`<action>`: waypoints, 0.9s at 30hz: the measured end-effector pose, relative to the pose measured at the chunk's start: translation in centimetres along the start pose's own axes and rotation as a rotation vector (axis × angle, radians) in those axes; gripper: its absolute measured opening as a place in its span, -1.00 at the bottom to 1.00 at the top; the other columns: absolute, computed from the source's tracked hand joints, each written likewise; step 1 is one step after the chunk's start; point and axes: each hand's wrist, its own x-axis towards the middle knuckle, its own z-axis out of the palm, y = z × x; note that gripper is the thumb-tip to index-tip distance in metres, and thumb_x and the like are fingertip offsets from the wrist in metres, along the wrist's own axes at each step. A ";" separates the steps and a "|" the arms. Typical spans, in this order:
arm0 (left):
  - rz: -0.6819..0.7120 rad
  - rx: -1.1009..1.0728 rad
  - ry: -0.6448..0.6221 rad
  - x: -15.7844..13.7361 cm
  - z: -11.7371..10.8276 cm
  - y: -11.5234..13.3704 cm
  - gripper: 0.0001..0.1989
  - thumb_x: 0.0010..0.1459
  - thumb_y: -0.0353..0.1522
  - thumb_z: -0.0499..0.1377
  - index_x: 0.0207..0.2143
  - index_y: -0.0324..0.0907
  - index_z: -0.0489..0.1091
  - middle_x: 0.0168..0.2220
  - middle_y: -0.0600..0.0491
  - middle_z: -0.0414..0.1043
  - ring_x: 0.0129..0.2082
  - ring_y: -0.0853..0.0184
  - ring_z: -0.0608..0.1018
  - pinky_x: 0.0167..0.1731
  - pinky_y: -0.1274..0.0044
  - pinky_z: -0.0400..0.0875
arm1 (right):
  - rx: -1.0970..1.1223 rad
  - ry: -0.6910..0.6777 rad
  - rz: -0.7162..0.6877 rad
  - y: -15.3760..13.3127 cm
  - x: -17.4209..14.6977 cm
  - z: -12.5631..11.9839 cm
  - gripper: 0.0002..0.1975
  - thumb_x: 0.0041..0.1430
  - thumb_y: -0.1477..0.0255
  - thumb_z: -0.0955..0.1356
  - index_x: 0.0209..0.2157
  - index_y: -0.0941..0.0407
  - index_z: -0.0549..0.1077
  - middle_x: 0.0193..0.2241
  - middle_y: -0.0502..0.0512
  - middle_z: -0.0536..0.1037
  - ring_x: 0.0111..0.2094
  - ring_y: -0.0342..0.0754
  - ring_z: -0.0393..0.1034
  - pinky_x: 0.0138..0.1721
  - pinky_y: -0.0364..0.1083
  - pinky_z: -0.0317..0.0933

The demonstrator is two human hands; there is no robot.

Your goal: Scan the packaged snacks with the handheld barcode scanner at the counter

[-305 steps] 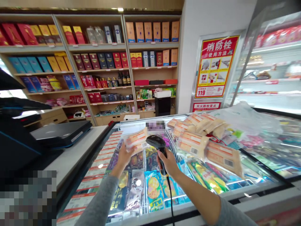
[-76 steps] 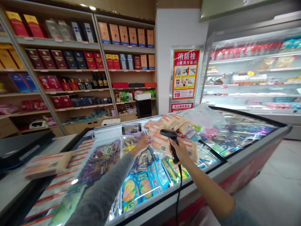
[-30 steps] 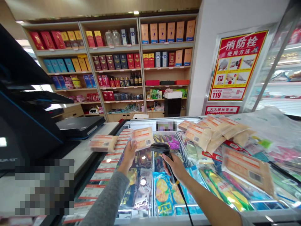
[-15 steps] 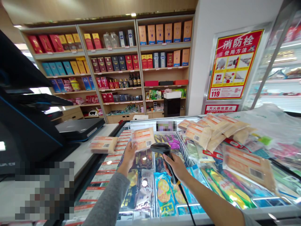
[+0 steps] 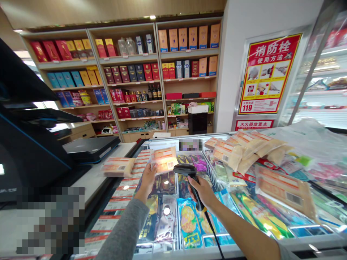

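My left hand [image 5: 148, 180] is closed on the lower left corner of a clear plastic food packet [image 5: 163, 159] with orange print, held up above the freezer. Light from a black barcode scanner [image 5: 185, 169] falls on the packet's barcode corner. My right hand [image 5: 202, 191] wraps round the scanner's handle, and its cord runs down toward me. The scanner head points left, close to the packet but apart from it. Left of my left hand, a similar packet [image 5: 118, 167] lies at the counter edge. To the right are a pile of such packets [image 5: 244, 146] and a single larger-looking packet [image 5: 286, 191].
A glass-topped freezer [image 5: 189, 247] with ice cream packs inside spreads below my hands. At the left stand a dark checkout machine [image 5: 32, 144] and a black scale-like device [image 5: 92, 148]. A white plastic bag [image 5: 311, 144] lies at the right. Shelves of boxes [image 5: 130, 72] line the back.
A bright light patch from the scanner now shows on the packet in my left hand. Both hands keep nearly the same place and grip.
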 end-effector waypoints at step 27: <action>-0.002 0.007 0.001 0.3 -0.3 -0.4 -0.43 -0.12 0.02 0.39 -0.18 -0.16 0.41 -0.27 -0.01 0.57 -0.27 0.24 0.61 -0.20 0.43 0.47 | 0.017 0.041 -0.046 -0.6 -0.7 0.8 -0.49 0.04 -0.10 0.42 -0.42 0.07 0.29 -0.66 -0.11 0.38 -0.74 -0.21 0.17 -0.71 -0.18 0.05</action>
